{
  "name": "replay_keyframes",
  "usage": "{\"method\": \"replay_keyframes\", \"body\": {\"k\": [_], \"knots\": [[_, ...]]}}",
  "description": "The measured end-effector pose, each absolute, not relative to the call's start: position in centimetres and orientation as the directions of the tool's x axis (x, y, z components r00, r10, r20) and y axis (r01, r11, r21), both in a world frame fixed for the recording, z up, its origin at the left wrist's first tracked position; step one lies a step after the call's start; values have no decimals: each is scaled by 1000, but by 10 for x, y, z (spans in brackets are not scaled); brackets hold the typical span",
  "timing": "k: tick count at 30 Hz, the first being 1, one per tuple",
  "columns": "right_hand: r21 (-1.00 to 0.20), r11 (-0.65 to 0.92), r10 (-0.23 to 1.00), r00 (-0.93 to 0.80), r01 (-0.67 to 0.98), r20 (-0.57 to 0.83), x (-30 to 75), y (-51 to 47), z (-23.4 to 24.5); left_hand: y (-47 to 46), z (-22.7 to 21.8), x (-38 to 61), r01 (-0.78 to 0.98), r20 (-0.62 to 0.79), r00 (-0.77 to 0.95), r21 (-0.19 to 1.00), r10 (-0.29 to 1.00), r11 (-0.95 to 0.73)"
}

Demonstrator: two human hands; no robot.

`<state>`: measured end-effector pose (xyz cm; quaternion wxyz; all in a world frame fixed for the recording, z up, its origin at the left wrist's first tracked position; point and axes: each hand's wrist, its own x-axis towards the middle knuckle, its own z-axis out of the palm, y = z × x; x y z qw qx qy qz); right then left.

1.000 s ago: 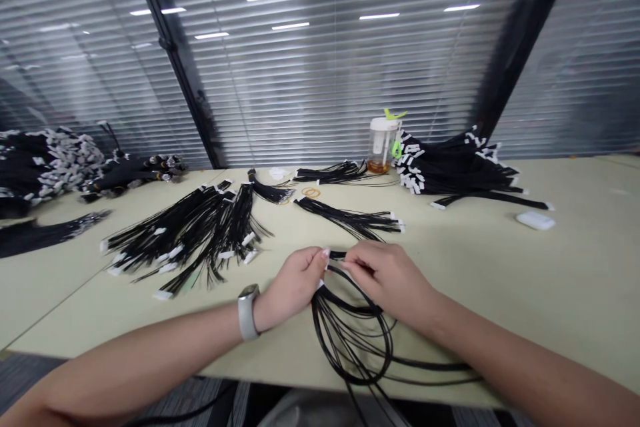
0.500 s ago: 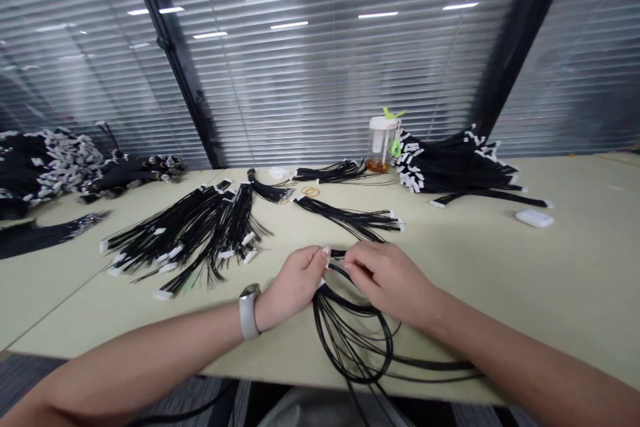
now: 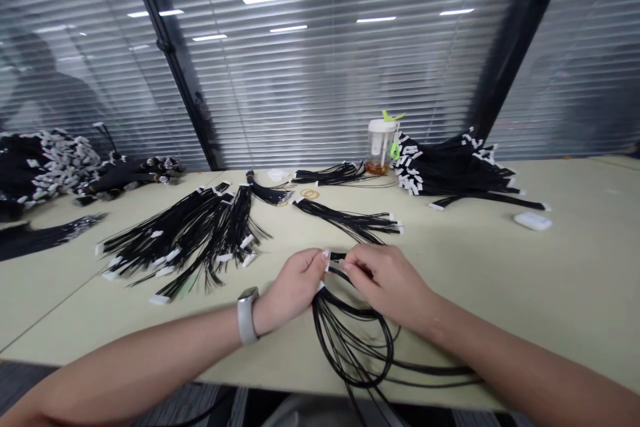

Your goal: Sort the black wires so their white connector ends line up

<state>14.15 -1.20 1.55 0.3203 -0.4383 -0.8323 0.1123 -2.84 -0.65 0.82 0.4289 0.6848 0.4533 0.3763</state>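
Note:
My left hand (image 3: 299,285) is closed on a small white connector (image 3: 327,260), its thumb pressed on top. From a second white plug under those fingers, black wires (image 3: 345,333) fan out and loop down over the table's front edge. Just to the right, my right hand (image 3: 387,280) pinches a thin black wire close to the connector. The wire's tip is mostly hidden by the fingers. A wire bundle (image 3: 345,219) with white connector ends lies beyond my hands.
Loose black harnesses (image 3: 190,240) with white plugs spread at the left. A larger stack of cables (image 3: 455,163) lies back right, beside a lidded cup (image 3: 379,147). Nearby are rubber bands (image 3: 310,193) and a white case (image 3: 533,220). More cables (image 3: 45,163) are heaped far left.
Both hands stay almost in place at the connector; the right fingers have shifted very slightly. The view has tilted a little, and a dark figure shows in the glass at left.

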Motion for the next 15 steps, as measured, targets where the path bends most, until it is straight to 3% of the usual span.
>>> {"method": "replay_keyframes", "body": {"k": [7,15], "knots": [[-651,481,872,-396,588,287,141,-8,19,-4,4,-30,276,107,307,941,946,-196],[-623,486,874,-346,613,341,142,-11,20,-3,2,-29,258,98,302,949,948,-180]]}}
